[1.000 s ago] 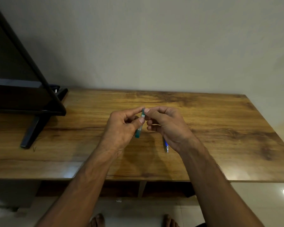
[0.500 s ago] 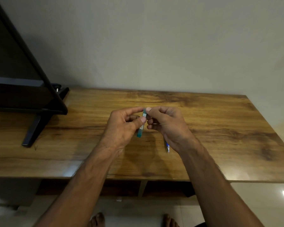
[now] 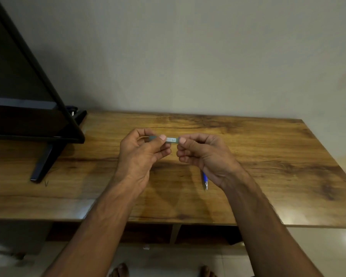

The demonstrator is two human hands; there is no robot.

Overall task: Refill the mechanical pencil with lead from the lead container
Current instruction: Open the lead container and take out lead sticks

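Observation:
The lead container, a slim teal tube with a white label, lies level between my two hands above the wooden table. My left hand pinches its left end between thumb and fingers. My right hand pinches its right end, and I cannot tell whether a cap is on. The blue mechanical pencil lies on the table under my right wrist, its metal tip pointing toward me; its upper part is hidden by that hand.
A black TV screen on a black stand foot fills the table's left end. A plain wall rises behind the table. The table's front edge is below my forearms, with floor tiles and my feet beneath.
The lead container has turned from upright to level. My hands have drawn slightly apart, each now holding one end. The pencil has stayed on the table.

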